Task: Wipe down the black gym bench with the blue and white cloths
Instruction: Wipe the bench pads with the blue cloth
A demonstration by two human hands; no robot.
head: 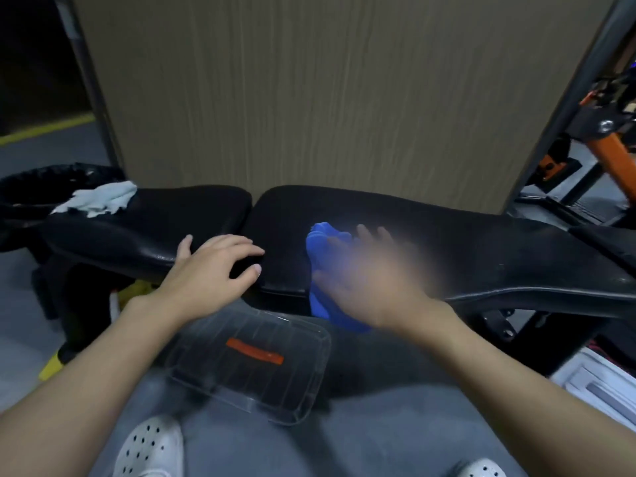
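Note:
The black gym bench [481,242] runs across the view in two padded sections. My left hand [213,266] rests on the near edge of the bench by the gap between the pads, fingers spread and slightly bent. My right hand [371,277], blurred by motion, presses flat on the blue cloth [321,242] on the right pad's near edge; part of the cloth hangs down over the side. The white cloth [99,199] lies crumpled on the far left end of the bench.
A clear plastic box [254,366] with an orange latch sits on the floor below the bench. A wood-grain panel [327,91] stands behind. Orange and black gym equipment [599,142] is at the right. My white perforated shoes [151,449] show at the bottom.

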